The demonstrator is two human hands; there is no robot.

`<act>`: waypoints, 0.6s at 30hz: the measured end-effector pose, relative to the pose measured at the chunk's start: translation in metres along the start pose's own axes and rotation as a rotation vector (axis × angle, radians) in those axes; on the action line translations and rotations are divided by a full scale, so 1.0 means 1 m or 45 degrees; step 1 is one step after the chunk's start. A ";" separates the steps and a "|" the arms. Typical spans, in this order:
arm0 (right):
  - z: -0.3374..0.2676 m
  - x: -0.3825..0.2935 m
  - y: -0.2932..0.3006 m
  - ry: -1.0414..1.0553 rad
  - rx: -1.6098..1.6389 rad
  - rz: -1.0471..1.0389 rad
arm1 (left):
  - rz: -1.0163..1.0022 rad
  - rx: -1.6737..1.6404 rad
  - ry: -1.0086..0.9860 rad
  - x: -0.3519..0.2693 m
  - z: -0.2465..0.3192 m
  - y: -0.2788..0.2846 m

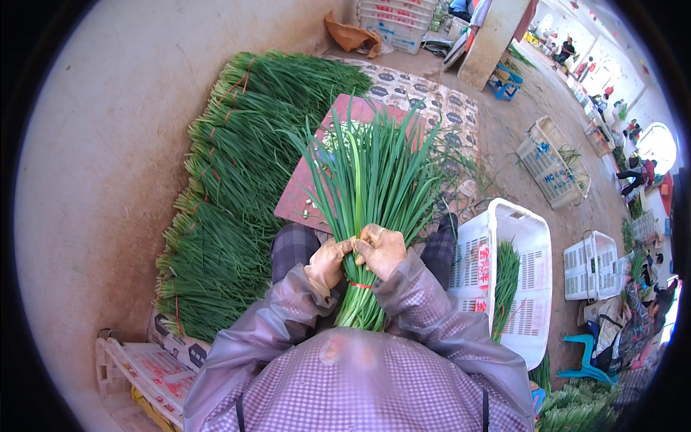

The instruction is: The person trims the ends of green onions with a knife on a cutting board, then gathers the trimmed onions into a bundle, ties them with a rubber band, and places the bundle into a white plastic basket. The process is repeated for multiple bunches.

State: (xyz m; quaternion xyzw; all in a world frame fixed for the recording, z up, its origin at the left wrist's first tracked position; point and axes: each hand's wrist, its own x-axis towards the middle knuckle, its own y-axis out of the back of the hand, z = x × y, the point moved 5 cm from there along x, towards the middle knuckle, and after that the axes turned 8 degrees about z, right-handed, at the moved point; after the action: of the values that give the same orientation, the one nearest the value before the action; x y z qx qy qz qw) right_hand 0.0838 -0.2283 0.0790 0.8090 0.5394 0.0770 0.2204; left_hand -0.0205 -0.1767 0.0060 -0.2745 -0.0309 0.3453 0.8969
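A thick bunch of garlic chives (372,178) stands before my chest, its green leaves fanned out away from me and its pale stem ends towards my body. A red band (360,285) circles the stems below my hands. My left hand (327,263), in a cream glove, pinches at the front of the bunch. My right hand (381,249), gloved alike, is closed beside it, the fingers of both meeting. One yellowish leaf (356,178) rises from where they meet. Beyond lies a reddish board (299,189) with cut pale stem pieces (348,135) on it.
Banded chive bundles (227,200) are stacked along the wall at left. A white plastic crate (526,259) holding chives stands by my right side. Further right are more crates (556,162), a blue stool (586,356) and several people. Loose leaves (459,156) litter the printed sheet (415,81).
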 end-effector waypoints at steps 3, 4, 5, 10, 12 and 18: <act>0.001 0.003 -0.001 0.013 0.059 0.017 | -0.069 0.691 -0.428 -0.004 0.014 -0.001; 0.003 0.002 -0.002 0.012 0.080 0.022 | -0.099 1.003 -0.616 -0.007 0.020 -0.005; 0.005 0.002 -0.002 0.005 0.082 0.029 | -0.059 0.655 -0.391 -0.004 0.015 -0.002; 0.002 0.002 -0.003 -0.027 0.049 0.021 | 0.087 -0.290 0.143 0.001 -0.010 0.004; 0.004 0.002 -0.004 -0.060 0.076 0.022 | 0.068 -0.244 0.148 0.003 -0.010 0.006; 0.010 0.006 -0.006 -0.102 0.147 0.055 | 0.132 -0.303 0.130 -0.001 -0.006 -0.004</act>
State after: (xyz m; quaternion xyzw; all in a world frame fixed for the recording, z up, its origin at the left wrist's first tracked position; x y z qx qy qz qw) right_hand 0.0845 -0.2238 0.0669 0.8343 0.5161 0.0182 0.1930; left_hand -0.0171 -0.1823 0.0027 -0.3973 -0.0118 0.3707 0.8394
